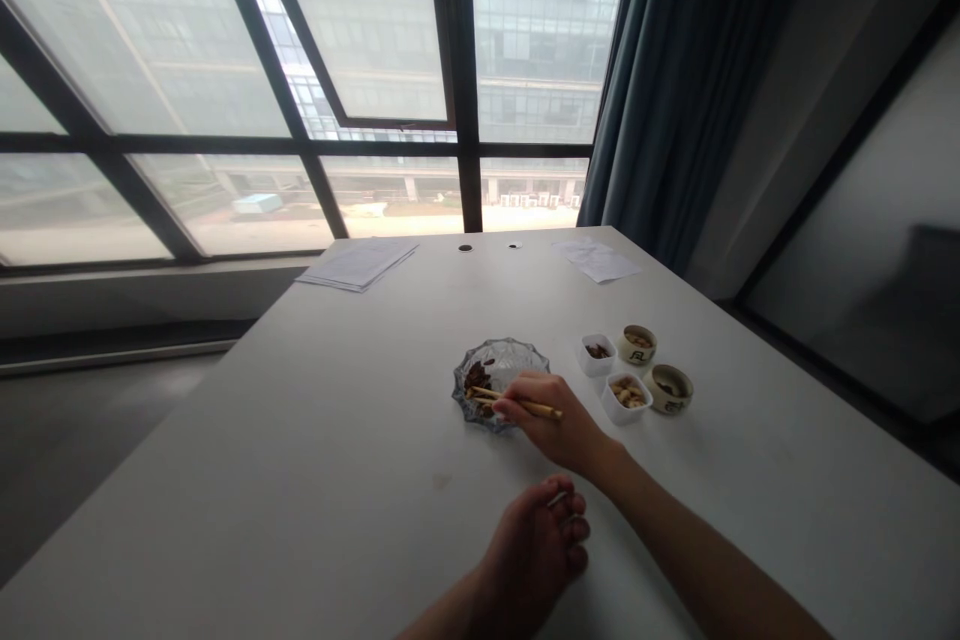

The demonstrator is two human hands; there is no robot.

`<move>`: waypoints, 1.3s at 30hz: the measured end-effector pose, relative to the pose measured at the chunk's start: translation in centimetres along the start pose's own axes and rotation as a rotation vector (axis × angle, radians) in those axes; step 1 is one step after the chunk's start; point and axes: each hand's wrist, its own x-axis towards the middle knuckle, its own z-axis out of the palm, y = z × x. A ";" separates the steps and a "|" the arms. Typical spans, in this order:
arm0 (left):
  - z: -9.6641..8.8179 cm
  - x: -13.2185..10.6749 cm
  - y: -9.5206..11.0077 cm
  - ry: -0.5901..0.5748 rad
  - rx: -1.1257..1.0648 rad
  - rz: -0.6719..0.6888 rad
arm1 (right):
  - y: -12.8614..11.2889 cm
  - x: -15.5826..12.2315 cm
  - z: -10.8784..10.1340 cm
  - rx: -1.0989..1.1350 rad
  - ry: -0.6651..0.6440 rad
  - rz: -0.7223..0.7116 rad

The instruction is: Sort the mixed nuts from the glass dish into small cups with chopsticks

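Observation:
My right hand (pixel 551 415) is closed round a pair of chopsticks (pixel 541 409). Their tips reach into a scalloped clear glass bowl (pixel 517 352), among dark brown dried pieces (pixel 477 377) on its left side. Part of the bowl's near right side is hidden behind that hand. Closer to me, my left hand (pixel 534 550) rests on the white table with its fingers loosely curled in and nothing visible in them.
Right of the bowl stand a clear plastic cup with dark pieces (pixel 597 354), another with pale pieces (pixel 627 399), and two small patterned ceramic cups (pixel 637 345). Papers (pixel 360 263) lie at the far left, another sheet (pixel 598 259) at the far right. Windows and a curtain (pixel 675 100) rise behind.

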 end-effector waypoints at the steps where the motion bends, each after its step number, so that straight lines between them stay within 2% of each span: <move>1: 0.0 0.0 0.0 0.002 0.000 -0.001 | 0.0 0.0 0.0 0.000 -0.001 -0.002; 7: 0.1 0.0 0.0 0.016 0.007 0.010 | -0.1 0.0 0.0 -0.001 -0.004 -0.006; 16: 0.0 0.0 0.1 0.017 0.019 -0.003 | -0.8 0.1 -0.7 0.023 0.065 0.100; 21: -0.1 0.0 0.0 -0.006 0.011 -0.004 | -0.9 0.2 -0.9 -0.004 0.059 0.076; 30: -0.1 -0.1 0.0 0.026 0.012 0.000 | -0.5 0.1 -0.8 0.003 0.024 0.057; 35: -0.1 -0.1 0.0 0.020 0.012 -0.001 | -0.6 0.2 -1.0 0.119 0.085 0.206; 39: 0.0 -0.1 0.1 0.030 0.014 0.005 | -1.5 0.6 -3.3 0.197 0.179 0.335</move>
